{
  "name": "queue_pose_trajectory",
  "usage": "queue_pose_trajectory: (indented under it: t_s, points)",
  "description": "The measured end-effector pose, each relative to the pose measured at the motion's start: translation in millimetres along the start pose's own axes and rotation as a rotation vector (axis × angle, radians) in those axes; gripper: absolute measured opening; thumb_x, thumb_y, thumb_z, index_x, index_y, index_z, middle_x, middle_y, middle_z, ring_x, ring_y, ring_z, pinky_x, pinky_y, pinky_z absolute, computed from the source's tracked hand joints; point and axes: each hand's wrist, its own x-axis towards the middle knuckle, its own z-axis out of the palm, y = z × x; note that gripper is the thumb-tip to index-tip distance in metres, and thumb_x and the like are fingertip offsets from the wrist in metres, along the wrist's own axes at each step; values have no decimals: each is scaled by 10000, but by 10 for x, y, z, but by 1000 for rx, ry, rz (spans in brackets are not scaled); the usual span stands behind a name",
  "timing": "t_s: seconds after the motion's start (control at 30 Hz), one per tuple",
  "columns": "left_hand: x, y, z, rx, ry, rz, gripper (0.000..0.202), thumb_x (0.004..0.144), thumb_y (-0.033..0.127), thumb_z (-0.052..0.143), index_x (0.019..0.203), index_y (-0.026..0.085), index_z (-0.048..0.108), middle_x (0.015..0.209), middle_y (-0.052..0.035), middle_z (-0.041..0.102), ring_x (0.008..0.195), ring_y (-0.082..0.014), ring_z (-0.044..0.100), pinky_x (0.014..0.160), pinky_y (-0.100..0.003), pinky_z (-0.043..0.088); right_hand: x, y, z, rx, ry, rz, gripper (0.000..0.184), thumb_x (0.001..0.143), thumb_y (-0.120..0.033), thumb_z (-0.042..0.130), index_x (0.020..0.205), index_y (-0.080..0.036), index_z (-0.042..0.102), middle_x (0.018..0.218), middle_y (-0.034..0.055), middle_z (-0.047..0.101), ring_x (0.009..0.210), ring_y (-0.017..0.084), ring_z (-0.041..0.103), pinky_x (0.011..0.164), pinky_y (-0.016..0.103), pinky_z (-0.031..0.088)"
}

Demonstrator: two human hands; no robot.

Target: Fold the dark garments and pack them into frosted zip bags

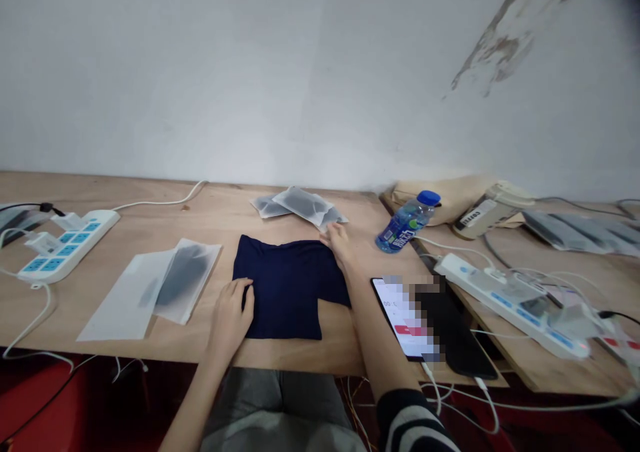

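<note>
A folded navy blue cloth garment (280, 289) lies flat on the table in front of me, with a narrower part sticking out at its right side. My left hand (233, 311) rests on its left edge, thumb and forefinger apart with navy fabric showing between them. At the garment's upper right edge is my right hand (337, 242), its fingers closed on the fabric; the fingertips are partly hidden. Just beyond that hand, several frosted plastic bags (305, 205) with dark contents overlap. To the left lie a white frosted bag (125, 299) and another bag with something dark inside (187, 282).
A power strip (70, 245) sits at far left, another (515, 305) at right. Right of my forearm lie a lit phone (400, 319) and a dark phone (457, 332), both cabled. Behind them are a tilted blue-capped bottle (407, 222) and a coffee cup (493, 209).
</note>
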Motion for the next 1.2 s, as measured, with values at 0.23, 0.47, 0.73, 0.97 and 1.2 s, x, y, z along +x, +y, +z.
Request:
queue_pose_trajectory:
  t_s: [0.23, 0.47, 0.73, 0.97, 1.2]
  points:
    - [1220, -160, 257, 281, -302, 4, 334, 915, 117, 396, 1130, 179, 644, 1196, -136, 638, 1162, -255, 539, 1003, -422, 405, -276, 161, -222, -386, -28, -109, 162, 745, -126, 538, 791, -158, 690, 916, 134, 690, 978, 278, 590, 1010, 442, 364]
    - [1552, -398, 261, 313, -313, -101, 212, 867, 84, 469, 914, 139, 667, 975, -143, 654, 994, -244, 588, 886, -357, 423, -194, 12, -343, -551, -5, -181, 150, 792, -182, 551, 694, -168, 664, 885, 135, 659, 894, 255, 568, 856, 360, 400]
    - [1097, -350, -317, 123, -41, -78, 159, 943, 249, 448, 929, 189, 595, 956, -66, 645, 915, -199, 618, 822, -313, 468, -828, -308, -804, -339, 35, -271, 343, 965, -457, 388, 915, -198, 608, 757, 51, 671, 732, 209, 628, 695, 296, 437]
    - [-415, -217, -826, -17, -171, -42, 170, 933, 365, 495, 933, 240, 611, 1010, -40, 613, 947, -203, 623, 856, -332, 488, -1913, -46, -1351, -483, -102, -260, 305, 928, -452, 454, 927, -213, 642, 888, 87, 686, 809, 239, 659, 737, 359, 502]
    - [-710, 80, -683, -11, -146, -58, 288, 962, 324, 437, 1195, 255, 593, 1273, -81, 570, 1201, -244, 550, 1033, -439, 445, -2247, -219, -900, -544, -58, -346, 299, 970, -329, 413, 1123, -195, 632, 1193, 124, 632, 1100, 241, 609, 962, 406, 485]
